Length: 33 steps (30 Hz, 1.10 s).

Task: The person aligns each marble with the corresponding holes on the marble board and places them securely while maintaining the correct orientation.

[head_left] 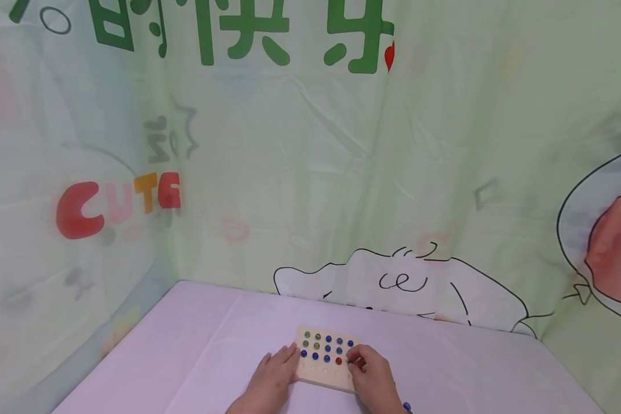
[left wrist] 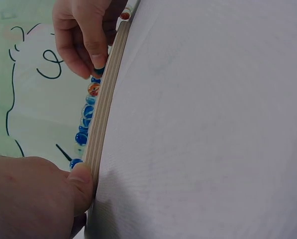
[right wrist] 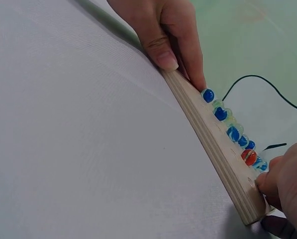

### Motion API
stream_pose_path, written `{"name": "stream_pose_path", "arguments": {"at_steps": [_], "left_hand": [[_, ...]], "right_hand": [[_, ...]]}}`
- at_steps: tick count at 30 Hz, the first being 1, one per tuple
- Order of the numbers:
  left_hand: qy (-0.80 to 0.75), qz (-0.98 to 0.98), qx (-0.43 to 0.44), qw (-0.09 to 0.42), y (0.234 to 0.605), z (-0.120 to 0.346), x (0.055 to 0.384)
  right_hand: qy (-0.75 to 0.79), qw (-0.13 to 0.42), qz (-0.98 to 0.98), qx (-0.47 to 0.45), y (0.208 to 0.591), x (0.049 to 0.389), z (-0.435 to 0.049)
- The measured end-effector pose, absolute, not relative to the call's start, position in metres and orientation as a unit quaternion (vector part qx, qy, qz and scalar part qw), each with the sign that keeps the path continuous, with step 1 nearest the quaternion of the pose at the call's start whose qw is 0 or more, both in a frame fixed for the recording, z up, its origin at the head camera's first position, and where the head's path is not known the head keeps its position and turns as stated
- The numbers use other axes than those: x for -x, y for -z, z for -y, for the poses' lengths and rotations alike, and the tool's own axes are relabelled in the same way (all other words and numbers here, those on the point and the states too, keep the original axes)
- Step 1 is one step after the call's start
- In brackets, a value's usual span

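Observation:
A pale wooden board [head_left: 325, 376] with rows of round hollows lies on the table. Green and blue glass marbles fill its far rows, with one red marble [head_left: 338, 361] in the third. My left hand [head_left: 271, 376] rests against the board's left edge, fingers fairly straight, thumb at the near edge. At the right end of the third row, my right hand [head_left: 375, 376] pinches a dark blue marble [left wrist: 99, 71] between thumb and fingers, low over the board. My right fingers hide part of the board's right side. Bare hollows show in the near part.
A loose blue marble [head_left: 406, 406] lies on the table by my right wrist. Another loose marble, with red in it [left wrist: 125, 15], shows past the board's end in the left wrist view. A pale cloth [head_left: 212, 345] covers the table; printed curtains [head_left: 310, 172] hang behind and left.

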<state>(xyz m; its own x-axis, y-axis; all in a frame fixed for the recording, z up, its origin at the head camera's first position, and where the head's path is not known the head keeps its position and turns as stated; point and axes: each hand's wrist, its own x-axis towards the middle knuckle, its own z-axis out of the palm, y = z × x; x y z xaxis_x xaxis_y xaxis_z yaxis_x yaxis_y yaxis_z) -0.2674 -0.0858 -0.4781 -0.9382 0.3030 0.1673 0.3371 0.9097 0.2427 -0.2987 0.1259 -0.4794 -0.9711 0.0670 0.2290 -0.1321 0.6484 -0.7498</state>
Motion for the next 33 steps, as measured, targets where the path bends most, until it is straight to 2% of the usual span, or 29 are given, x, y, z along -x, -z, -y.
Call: {"name": "stream_pose_path", "arguments": {"at_steps": [24, 33], "left_hand": [[0.153, 0.975, 0.157, 0.039, 0.478, 0.085, 0.268], [0.151, 0.974, 0.160, 0.045, 0.478, 0.086, 0.269]], "right_hand": [[-0.441, 0.091, 0.893, -0.027, 0.472, 0.294, -0.136], [-0.430, 0.115, 0.896, 0.007, 0.462, 0.293, -0.148]]}}
